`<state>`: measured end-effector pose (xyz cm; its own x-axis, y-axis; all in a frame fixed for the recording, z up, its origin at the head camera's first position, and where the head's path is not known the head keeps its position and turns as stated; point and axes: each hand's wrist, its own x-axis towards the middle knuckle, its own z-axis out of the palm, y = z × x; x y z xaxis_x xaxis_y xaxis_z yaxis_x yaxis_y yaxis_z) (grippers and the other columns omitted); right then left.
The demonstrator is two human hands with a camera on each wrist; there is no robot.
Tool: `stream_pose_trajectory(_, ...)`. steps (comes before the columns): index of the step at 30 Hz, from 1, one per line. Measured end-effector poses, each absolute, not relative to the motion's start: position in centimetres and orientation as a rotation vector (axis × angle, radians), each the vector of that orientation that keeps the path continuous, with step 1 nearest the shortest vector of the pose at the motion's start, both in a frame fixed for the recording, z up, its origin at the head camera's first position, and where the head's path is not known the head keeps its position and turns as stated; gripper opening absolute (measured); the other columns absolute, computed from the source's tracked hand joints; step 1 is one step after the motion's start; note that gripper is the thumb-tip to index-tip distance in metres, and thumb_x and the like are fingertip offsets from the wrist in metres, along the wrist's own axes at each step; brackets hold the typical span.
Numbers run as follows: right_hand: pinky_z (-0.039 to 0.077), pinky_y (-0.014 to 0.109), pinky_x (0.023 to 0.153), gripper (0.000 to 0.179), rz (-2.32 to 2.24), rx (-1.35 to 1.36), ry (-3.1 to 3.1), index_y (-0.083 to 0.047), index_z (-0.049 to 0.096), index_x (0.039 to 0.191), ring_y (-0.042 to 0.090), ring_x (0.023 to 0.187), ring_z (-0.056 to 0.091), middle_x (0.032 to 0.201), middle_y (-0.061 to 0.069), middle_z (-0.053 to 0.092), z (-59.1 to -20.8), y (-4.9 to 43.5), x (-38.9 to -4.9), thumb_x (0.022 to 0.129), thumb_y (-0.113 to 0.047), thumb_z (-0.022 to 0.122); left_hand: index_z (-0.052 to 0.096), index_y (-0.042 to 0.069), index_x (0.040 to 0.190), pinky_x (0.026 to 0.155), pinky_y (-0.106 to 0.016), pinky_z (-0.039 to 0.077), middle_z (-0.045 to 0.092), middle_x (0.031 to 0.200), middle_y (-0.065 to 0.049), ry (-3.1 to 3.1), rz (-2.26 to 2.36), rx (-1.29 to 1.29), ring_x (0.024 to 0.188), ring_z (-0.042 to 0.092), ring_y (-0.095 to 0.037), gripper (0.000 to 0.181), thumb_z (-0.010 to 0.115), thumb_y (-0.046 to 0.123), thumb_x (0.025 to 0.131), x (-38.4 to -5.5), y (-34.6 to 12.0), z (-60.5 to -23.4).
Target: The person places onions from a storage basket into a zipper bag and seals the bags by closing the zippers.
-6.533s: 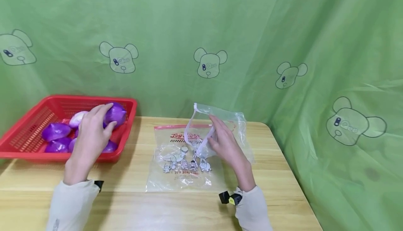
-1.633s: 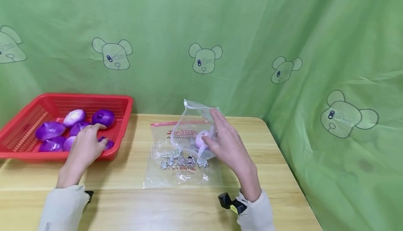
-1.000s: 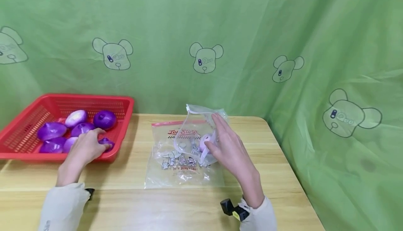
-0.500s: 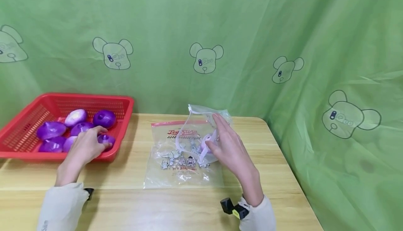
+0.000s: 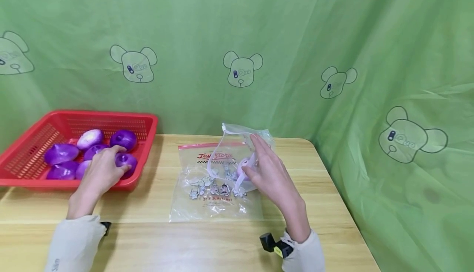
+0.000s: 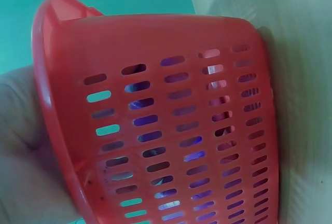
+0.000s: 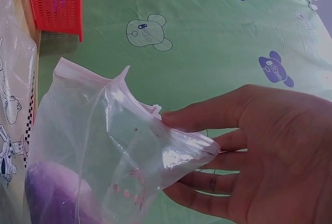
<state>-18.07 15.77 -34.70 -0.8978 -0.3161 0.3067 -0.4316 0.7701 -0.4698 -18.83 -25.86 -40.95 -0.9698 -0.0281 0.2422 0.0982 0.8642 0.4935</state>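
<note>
In the red basket my left hand grips a shiny purple onion, thumb on its near side and fingers over its top. The left wrist view shows mostly the basket's slotted outer wall, which hides that grip. My right hand pinches the rim of a clear zip bag between thumb and fingers, its mouth held apart and facing left. Inside this bag lies a purple onion. Beneath it, flat on the table, is a second clear bag with cartoon print and a red top strip.
Several more purple onions sit in the basket, among them a paler one. The basket stands at the left of the wooden table. A green curtain with bear heads hangs behind and along the right side.
Since the oldest frame, an onion has gone into the zip bag. The left hand has returned to the basket and taken hold of another onion, which has turned and risen slightly.
</note>
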Motion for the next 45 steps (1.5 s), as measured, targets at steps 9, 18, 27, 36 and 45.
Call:
stream_pose_trajectory(9, 0.025, 0.047, 0.118, 0.087, 0.807, 0.597, -2.743, -0.002, 0.024, 0.156, 0.034, 0.148, 0.024, 0.163, 0.015, 0.021, -34.7, 15.9, -18.1, 0.086, -0.011, 0.076, 0.056, -0.008, 0.126, 0.071, -0.060, 0.047, 0.062, 0.108, -0.033, -2.777, -0.725, -0.054, 0.096, 0.059, -0.049, 0.052, 0.078, 0.011, 0.083, -18.9, -25.8, -40.8)
stream_pose_trajectory(18, 0.026, 0.048, 0.118, 0.086, 0.807, 0.606, -2.733, -0.002, 0.025, 0.156, 0.035, 0.148, 0.025, 0.163, 0.016, 0.022, -34.7, 15.9, -18.2, 0.086, -0.009, 0.075, 0.059, -0.009, 0.122, 0.082, -0.067, 0.044, 0.060, 0.113, -0.035, -2.701, -0.716, -0.068, 0.103, 0.056, -0.055, 0.048, 0.079, 0.009, 0.082, -18.7, -25.5, -40.6)
stream_pose_trajectory(27, 0.027, 0.046, 0.117, 0.087, 0.824, 0.597, -2.719, -0.002, 0.024, 0.156, 0.034, 0.148, 0.025, 0.163, 0.015, 0.020, -34.7, 15.9, -18.3, 0.086, -0.010, 0.075, 0.061, -0.009, 0.118, 0.091, -0.070, 0.039, 0.058, 0.118, -0.035, -2.554, -0.708, -0.102, 0.106, 0.052, -0.055, 0.046, 0.081, 0.008, 0.080, -18.4, -24.9, -39.8)
stream_pose_trajectory(36, 0.029, 0.046, 0.116, 0.087, 0.853, 0.603, -2.706, -0.003, 0.026, 0.156, 0.034, 0.147, 0.027, 0.163, 0.015, 0.022, -34.5, 15.4, -17.8, 0.085, -0.008, 0.076, 0.062, -0.007, 0.118, 0.094, -0.068, 0.039, 0.058, 0.120, -0.033, -2.448, -0.685, -0.108, 0.110, 0.051, -0.052, 0.047, 0.082, 0.006, 0.078, -17.8, -23.8, -38.7)
stream_pose_trajectory(45, 0.030, 0.046, 0.116, 0.087, 0.850, 0.625, -2.693, -0.004, 0.026, 0.156, 0.033, 0.147, 0.027, 0.163, 0.013, 0.021, -34.6, 15.0, -17.7, 0.085, -0.007, 0.076, 0.063, -0.001, 0.122, 0.096, -0.065, 0.038, 0.058, 0.126, -0.025, -2.347, -0.760, -0.161, 0.116, 0.050, -0.047, 0.049, 0.084, 0.009, 0.079, -17.1, -22.5, -37.4)
